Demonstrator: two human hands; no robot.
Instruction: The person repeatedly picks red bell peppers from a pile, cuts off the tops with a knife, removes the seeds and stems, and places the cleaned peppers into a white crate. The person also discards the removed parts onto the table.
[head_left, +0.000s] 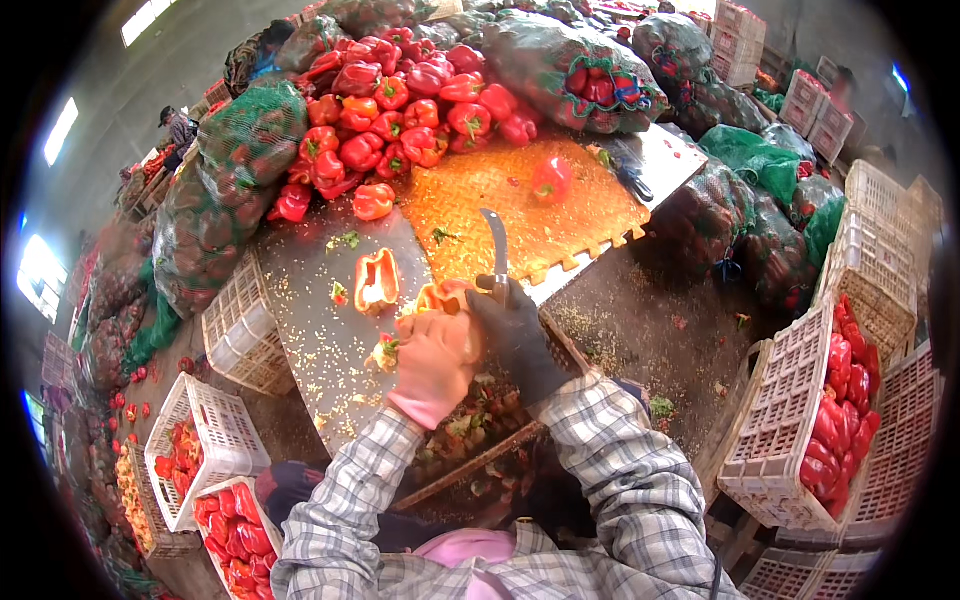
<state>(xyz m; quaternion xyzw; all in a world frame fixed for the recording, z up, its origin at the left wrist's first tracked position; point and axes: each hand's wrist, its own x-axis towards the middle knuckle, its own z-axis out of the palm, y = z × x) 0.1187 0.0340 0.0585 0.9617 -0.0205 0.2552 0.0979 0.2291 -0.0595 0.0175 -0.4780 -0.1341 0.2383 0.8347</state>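
Observation:
My left hand (436, 360), in a pale pink glove, grips a cut-open red bell pepper (448, 294) over the front edge of the metal table. Against its right side is my right hand (514, 330), in a dark glove, closed on the handle of a curved knife (496, 240) whose blade points up and away. An open pepper half (376, 281) lies on the metal sheet (300, 285) among seeds, with a pepper core (385, 352) just left of my left hand. One whole red pepper (552, 179) rests on the orange foam mat (517, 169).
Whole red peppers (405, 112) are heaped at the back, between full mesh sacks (251, 135). A second knife (634, 180) lies at the mat's right. Beneath my hands, a bin (480, 469) holds scraps. Plastic crates of cut peppers stand left (247, 427) and right (780, 420).

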